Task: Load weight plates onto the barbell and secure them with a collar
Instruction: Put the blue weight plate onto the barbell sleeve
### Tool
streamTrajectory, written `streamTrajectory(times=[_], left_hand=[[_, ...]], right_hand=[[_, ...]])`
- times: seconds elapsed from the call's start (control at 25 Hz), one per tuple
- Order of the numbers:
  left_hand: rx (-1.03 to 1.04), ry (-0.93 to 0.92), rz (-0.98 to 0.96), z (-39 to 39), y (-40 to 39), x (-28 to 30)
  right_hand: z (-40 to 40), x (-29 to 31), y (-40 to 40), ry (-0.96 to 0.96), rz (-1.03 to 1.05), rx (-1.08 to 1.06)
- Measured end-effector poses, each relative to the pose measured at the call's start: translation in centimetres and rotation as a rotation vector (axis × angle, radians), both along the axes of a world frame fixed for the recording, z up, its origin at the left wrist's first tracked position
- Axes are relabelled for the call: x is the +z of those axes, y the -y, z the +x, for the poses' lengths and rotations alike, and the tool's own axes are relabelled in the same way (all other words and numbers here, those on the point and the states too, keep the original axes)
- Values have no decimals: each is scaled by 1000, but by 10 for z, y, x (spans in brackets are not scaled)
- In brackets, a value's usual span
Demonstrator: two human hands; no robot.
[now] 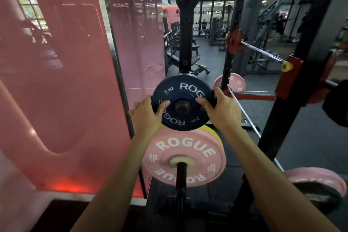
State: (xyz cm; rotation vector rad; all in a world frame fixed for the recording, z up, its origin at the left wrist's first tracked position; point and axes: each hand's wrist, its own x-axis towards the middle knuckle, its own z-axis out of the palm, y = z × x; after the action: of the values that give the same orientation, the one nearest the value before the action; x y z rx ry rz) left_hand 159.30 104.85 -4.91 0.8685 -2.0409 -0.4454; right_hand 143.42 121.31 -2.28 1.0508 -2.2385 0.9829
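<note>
Pink mirror wall (56,81) left; black rack upright (293,73) right.

Both hands on blue 2 kg plate (181,100): L hand (148,114) grips left edge, R hand (220,108) grips right edge. Peg end shows thru its centre hole. Below it: pink 10 kg plate (185,158) on peg, yellow plate (211,132) behind.

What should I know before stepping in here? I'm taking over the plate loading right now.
Left hand and right hand both grip the blue 2 kg plate by its edges, thumbs on its face, a dark peg showing through its centre hole.
Pink 10 kg plate already sits on a black bar below, a yellow plate behind it.
Done: pink and yellow plates mounted.
Left: place the blue plate, fit the collar; no collar visible here.
</note>
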Motion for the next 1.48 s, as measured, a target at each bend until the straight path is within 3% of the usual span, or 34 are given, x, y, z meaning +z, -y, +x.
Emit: streamTrajectory(times=[0.4, 0.6, 0.84, 1.08, 1.48], left_hand=[[133, -51, -16, 122, -159, -12], [87, -53, -92, 156, -243, 4], [8, -42, -52, 184, -348, 3], [-124, -66, -90, 158, -428, 8], [-357, -19, -141, 17, -549, 14]], right_hand=[[106, -13, -145, 1, -27, 187], [143, -7, -238, -1, -83, 128], [176, -1, -353, 29, -23, 85], [173, -4, -454, 17, -33, -39], [74, -13, -599, 47, -57, -340]])
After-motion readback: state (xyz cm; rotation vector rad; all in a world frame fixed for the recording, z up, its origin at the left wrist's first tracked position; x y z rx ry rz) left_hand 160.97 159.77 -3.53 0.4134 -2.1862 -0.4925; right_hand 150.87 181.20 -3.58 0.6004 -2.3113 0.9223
